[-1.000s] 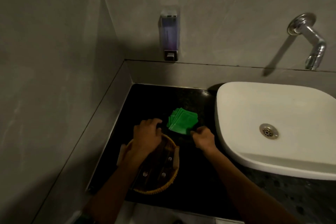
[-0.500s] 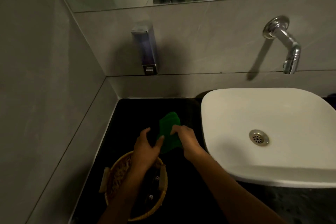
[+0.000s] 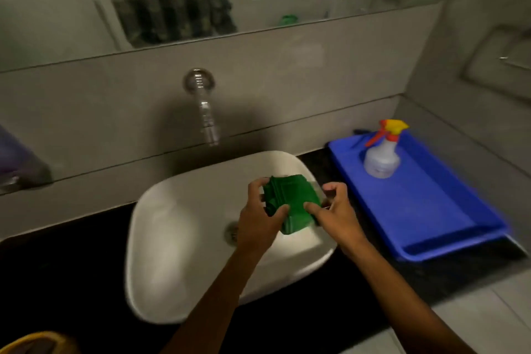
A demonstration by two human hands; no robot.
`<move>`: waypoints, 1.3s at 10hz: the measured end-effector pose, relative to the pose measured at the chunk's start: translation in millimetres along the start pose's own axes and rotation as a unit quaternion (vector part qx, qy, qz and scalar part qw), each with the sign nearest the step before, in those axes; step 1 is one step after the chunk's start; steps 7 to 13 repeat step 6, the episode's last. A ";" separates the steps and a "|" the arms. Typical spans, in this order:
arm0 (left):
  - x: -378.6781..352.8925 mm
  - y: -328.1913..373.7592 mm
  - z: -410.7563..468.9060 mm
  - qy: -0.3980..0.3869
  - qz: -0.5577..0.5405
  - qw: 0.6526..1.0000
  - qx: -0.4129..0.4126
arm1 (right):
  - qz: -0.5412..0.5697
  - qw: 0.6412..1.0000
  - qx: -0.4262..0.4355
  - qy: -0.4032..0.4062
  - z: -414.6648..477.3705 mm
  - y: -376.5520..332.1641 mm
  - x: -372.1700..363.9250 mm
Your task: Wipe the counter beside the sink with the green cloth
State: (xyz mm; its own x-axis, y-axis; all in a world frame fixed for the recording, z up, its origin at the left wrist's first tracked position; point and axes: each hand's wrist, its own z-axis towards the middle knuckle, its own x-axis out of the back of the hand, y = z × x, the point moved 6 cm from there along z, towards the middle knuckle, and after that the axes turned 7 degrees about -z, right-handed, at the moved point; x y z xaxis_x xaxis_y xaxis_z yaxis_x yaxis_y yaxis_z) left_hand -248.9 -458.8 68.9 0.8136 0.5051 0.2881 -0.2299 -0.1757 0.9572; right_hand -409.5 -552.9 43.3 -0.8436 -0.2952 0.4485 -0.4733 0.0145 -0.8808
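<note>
black counter [image 3: 63,261] around white sink [image 3: 178,238]; blue tray [image 3: 448,210] right, spray bottle [image 3: 380,158] in it. both arms reach over sink. left hand [image 3: 258,221] and right hand [image 3: 336,210] pinch folded cloth [image 3: 290,201] between them, fingers curled, above basin.

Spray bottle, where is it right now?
In the head view the spray bottle stands upright at the back of the blue tray, on the counter to the right of the white sink, near the wall.

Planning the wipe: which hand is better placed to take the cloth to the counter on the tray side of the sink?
Right hand, probably: it holds the cloth on the side nearer the tray.
</note>
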 end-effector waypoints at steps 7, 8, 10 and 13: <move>-315.1 -17.7 -5.6 -0.331 0.371 0.859 -0.117 | -0.564 0.811 -0.149 -0.051 79.8 183.1 187.5; -315.1 -17.7 -5.6 -0.331 0.371 0.859 -0.117 | -0.564 0.811 -0.149 -0.051 79.8 183.1 187.5; -315.1 -17.7 -5.6 -0.331 0.371 0.859 -0.117 | -0.564 0.811 -0.149 -0.051 79.8 183.1 187.5; -315.1 -17.7 -5.6 -0.331 0.371 0.859 -0.117 | -0.564 0.811 -0.149 -0.051 79.8 183.1 187.5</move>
